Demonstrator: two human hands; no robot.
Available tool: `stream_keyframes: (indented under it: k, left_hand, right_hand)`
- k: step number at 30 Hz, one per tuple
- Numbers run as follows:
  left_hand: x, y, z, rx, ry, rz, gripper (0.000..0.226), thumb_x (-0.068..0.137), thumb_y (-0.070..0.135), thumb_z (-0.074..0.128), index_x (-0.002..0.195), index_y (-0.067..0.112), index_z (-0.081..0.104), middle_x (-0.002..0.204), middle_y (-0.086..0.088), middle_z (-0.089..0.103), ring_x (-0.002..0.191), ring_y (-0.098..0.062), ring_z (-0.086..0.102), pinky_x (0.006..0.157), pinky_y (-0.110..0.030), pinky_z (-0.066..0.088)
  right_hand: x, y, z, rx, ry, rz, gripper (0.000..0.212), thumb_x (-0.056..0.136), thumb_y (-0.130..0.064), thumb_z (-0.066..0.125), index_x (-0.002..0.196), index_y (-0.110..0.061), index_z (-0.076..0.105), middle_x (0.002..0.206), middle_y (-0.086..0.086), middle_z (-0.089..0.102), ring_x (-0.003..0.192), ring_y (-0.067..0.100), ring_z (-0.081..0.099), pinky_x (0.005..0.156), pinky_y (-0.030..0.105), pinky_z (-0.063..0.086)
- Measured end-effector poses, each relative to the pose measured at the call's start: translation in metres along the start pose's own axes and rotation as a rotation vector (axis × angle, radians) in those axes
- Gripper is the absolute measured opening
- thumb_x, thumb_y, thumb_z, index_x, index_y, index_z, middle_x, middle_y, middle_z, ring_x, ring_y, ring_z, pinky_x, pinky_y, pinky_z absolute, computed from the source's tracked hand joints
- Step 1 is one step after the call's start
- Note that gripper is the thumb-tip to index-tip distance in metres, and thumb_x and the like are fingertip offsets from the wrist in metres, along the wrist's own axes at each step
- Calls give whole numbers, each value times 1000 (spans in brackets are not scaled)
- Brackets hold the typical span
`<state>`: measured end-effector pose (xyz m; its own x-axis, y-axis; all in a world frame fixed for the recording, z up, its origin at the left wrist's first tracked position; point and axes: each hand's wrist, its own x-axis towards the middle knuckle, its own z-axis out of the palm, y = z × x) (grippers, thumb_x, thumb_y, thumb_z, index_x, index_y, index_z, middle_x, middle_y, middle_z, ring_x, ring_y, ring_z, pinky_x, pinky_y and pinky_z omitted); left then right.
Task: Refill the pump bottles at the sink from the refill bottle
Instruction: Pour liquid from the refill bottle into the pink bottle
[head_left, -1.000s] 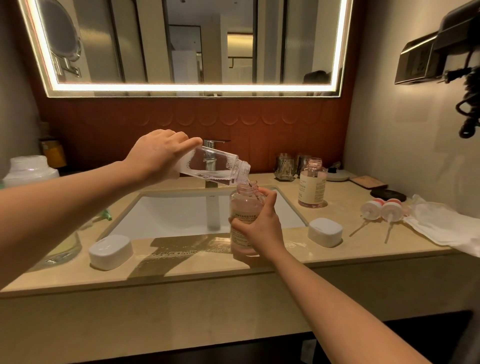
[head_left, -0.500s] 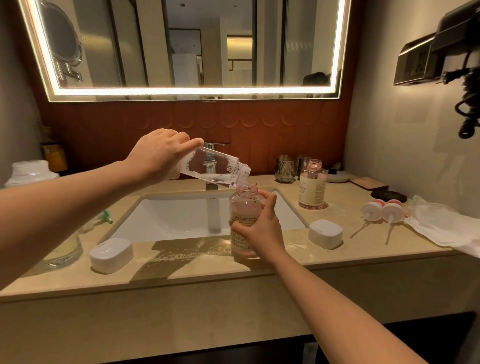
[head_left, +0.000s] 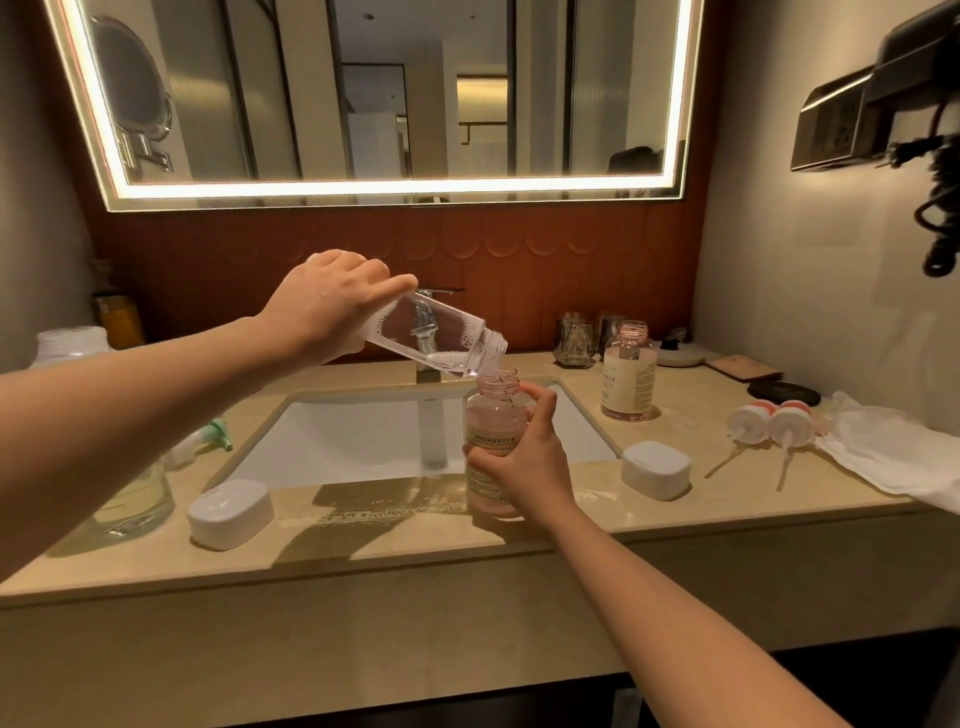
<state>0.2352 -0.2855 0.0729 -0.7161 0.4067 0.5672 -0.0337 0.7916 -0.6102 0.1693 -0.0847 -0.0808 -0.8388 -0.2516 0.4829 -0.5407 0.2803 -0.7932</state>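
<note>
1. My left hand (head_left: 332, 301) grips the base end of the clear refill bottle (head_left: 431, 340). The fingers are curled round it and the index finger lies along its upper side.
2. The refill bottle is tilted, mouth down and to the right, just above the open neck of the pink pump bottle (head_left: 491, 431). A little clear liquid sits along its low side.
3. My right hand (head_left: 524, 462) is wrapped round the pump bottle's body, thumb up near the shoulder. The bottle stands upright, with no pump on it, on the counter (head_left: 597, 519) at the front edge of the sink (head_left: 363, 441).
4. A second bottle (head_left: 628, 379), neck open, stands upright behind the sink's right corner, well apart.
5. Two pump heads (head_left: 769, 423) lie on their sides, touching each other, just beside a white cloth (head_left: 893, 452).
6. One white box (head_left: 231, 512) sits left of the sink, another box (head_left: 655, 467) right.
</note>
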Motion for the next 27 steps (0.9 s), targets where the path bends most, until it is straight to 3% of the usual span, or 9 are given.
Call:
stream_keyframes:
  k: [7,27]
  left_hand:
    - [5,3,-5,31,63,27,75,51,-1,87,119,7,56,98,-22,63,85,-42,61,71,-50,52]
    - [16,4,-14,167,109,76,68,64,6,82,123,11,51,111,-25,59,101,-42,57,89,-52,46]
  right_hand:
    - [-1,0,0,4,0,-8,84,71,-23,79,129,-31,18,137,6,45,115,23,55,86,32,54]
    - [0,2,0,-9,-10,-4,85,69,-25,79,125,-38,16,133,6,49,112,23,57,85,34,55]
